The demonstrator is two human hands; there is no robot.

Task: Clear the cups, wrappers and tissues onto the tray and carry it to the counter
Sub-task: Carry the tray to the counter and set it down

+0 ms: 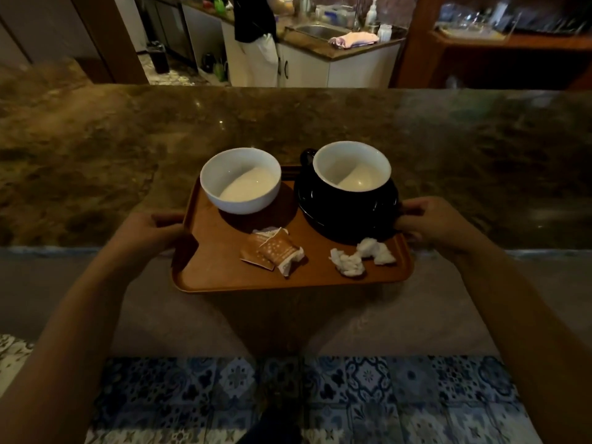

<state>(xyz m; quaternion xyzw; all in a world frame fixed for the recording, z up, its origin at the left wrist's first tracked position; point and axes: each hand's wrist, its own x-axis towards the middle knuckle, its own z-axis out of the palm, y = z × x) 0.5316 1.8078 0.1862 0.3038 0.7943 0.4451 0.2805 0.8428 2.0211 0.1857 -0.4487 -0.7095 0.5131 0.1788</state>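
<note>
A brown tray (221, 270) is held level at the near edge of a stone counter (320, 116), its far end over the counter top. My left hand (153, 233) grips its left rim and my right hand (432, 224) grips its right rim. On the tray stand a white cup (241, 181) at the back left and a black cup with a white inside (350, 174) on a black saucer (323, 219) at the back right. Brown wrappers (270, 249) lie near the front middle. Crumpled white tissues (362, 257) lie at the front right.
Beyond the counter is a kitchen with a sink (317, 30), a pink cloth (354, 38) and a soap bottle (371, 11). A person (256, 33) stands at the kitchen worktop. A wooden shelf (512, 36) with glassware is at the far right. Patterned blue floor tiles (320, 395) lie below.
</note>
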